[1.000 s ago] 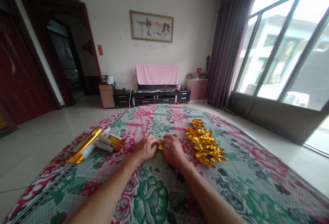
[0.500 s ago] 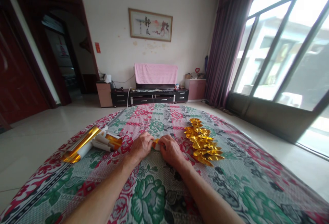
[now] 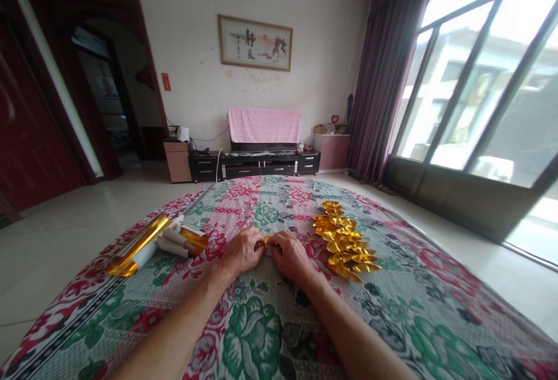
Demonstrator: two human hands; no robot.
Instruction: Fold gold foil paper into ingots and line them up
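My left hand (image 3: 241, 253) and my right hand (image 3: 291, 257) meet in the middle of a flowered cloth (image 3: 261, 333). Both are closed, their fingertips pinching a small piece of gold foil paper (image 3: 265, 243) pressed down on the cloth. Most of the piece is hidden by the fingers. To the right of my right hand lies a row of several folded gold foil shapes (image 3: 342, 240). To the left of my left hand lie rolled sheets of gold and white foil paper (image 3: 152, 242).
The cloth covers the floor in front of me. Pale floor tiles (image 3: 65, 235) surround it. A low dark TV cabinet (image 3: 261, 165) with a pink cover stands at the far wall. Large windows (image 3: 483, 78) and a purple curtain are on the right.
The view shifted slightly. My hands stayed together on the gold piece, the fingers working at it with small movements; a little less of it shows now.
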